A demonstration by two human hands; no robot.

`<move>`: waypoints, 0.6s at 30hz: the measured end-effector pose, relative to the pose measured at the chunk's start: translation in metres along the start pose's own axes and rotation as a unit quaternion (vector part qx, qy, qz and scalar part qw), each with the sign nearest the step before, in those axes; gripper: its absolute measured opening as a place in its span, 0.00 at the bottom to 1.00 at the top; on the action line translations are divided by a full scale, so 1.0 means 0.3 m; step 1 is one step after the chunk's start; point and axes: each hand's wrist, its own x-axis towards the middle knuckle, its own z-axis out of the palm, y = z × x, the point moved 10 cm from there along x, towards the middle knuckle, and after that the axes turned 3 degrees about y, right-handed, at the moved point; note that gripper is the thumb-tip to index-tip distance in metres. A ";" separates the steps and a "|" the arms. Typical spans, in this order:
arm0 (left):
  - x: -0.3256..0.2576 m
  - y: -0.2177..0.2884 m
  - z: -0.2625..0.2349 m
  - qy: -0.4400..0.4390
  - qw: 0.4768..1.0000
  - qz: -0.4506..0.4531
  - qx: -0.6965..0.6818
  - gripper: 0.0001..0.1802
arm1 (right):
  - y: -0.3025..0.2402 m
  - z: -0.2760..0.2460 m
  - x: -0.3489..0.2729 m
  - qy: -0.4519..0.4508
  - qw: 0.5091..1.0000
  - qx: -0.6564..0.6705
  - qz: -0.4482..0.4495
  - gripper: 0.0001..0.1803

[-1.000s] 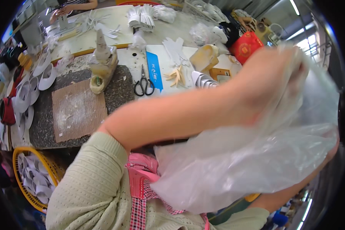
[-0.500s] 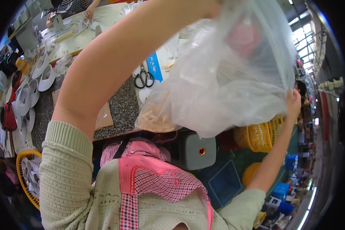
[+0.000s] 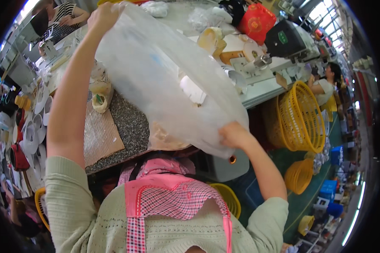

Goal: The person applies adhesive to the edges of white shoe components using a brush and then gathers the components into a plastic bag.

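Observation:
A large, cloudy clear plastic bag (image 3: 131,67) is stretched slantwise over the worktable in front of me. My left hand (image 3: 104,17) is closed on its upper left corner, with the arm raised high. My right hand (image 3: 235,135) pinches the bag's lower right edge near the table's front. Below the bag, at the table edge, rests a clear bag with tan contents (image 3: 164,138). Through the film a white piece (image 3: 193,89) shows, and bluish shapes that I cannot make out.
White visors (image 3: 29,139) hang at the left, near a corrugated cardboard sheet (image 3: 99,139). A dark sewing machine (image 3: 289,40) and a red bag (image 3: 257,23) stand at the back right. Yellow baskets (image 3: 302,118) stand right of the table. Co-workers sit at the far left and right.
My left hand has swung from the upper middle to the upper left, and my right hand has moved left and down. The bag has spread out leftward between them.

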 end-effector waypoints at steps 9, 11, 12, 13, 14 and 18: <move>-0.774 0.699 0.011 -0.292 0.829 0.411 -0.241 0.26 | -0.034 -0.316 -0.068 0.213 0.944 0.097 -0.233 0.23; -0.892 0.612 0.138 -0.271 0.842 0.419 -0.204 0.32 | -0.068 -0.309 0.027 0.122 0.913 0.269 -0.283 0.29; -0.917 0.600 0.155 -0.242 0.850 0.435 -0.175 0.38 | 0.000 -0.355 0.104 0.207 0.923 0.293 -0.140 0.35; -0.955 0.596 0.176 -0.244 0.851 0.431 -0.175 0.38 | 0.095 -0.388 0.148 0.286 0.908 0.307 0.005 0.41; -1.044 0.596 0.246 -0.372 0.815 0.428 -0.116 0.40 | 0.128 -0.437 0.184 0.372 0.911 0.177 0.029 0.42; -1.360 0.602 0.234 -0.467 0.772 0.407 -0.140 0.33 | 0.311 -0.507 0.364 0.477 0.871 0.041 0.105 0.38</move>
